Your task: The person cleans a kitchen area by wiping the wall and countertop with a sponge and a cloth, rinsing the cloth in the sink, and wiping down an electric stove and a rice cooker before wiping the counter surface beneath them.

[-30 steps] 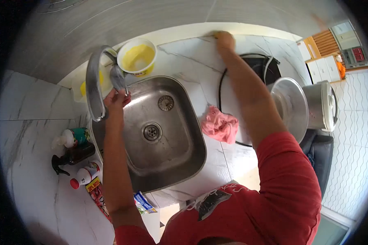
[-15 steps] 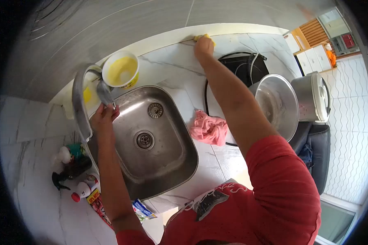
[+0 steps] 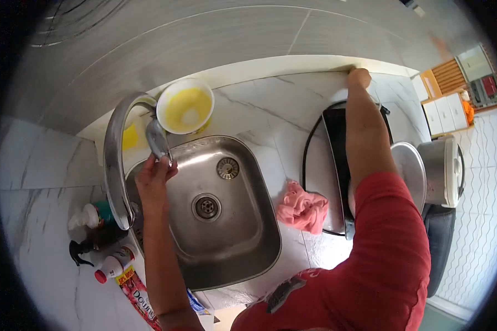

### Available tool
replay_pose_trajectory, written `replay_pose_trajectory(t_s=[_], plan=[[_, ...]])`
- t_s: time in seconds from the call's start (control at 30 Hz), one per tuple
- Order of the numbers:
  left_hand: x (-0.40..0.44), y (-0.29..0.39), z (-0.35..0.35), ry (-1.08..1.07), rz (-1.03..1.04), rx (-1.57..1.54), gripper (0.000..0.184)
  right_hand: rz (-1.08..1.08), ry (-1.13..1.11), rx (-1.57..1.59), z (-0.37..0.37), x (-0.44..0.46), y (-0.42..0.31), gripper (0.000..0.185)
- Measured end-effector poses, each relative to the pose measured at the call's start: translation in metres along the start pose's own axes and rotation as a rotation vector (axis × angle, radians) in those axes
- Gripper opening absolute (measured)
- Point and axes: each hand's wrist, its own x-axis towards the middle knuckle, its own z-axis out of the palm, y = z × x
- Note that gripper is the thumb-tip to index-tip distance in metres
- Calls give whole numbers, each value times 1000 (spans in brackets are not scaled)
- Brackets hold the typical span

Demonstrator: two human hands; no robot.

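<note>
One grip sure: my left hand [image 3: 156,177] closed on tap [image 3: 114,160] beside sink [image 3: 226,237]. My right hand [image 3: 360,78], well right of sink: can't tell.

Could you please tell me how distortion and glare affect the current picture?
In the head view, wide-angle distortion bows the pale strip, and the corners are black; also in the head view, glare brightens the sink near the left hand and the counter below the pink cloth.
</note>
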Motion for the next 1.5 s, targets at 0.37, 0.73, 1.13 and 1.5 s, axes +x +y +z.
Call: replay_pose_trajectory(t_s=[0.37,0.73,1.13,1.5], plan=[[10,-8,2,-28,-46,-78,24,-252,-82,48,-7,-156,-99,25],[24,8,-6,-41,-97,-152,27,59,-920,1258,-99,-398,-87,15],[-27,-69,-15,-202,-35,498,55,811,-1563,1678,-92,-509,-134,24],[-24,-122,-9,-177,-309,-586,27,681,-1515,1377,-36,-511,-107,23]])
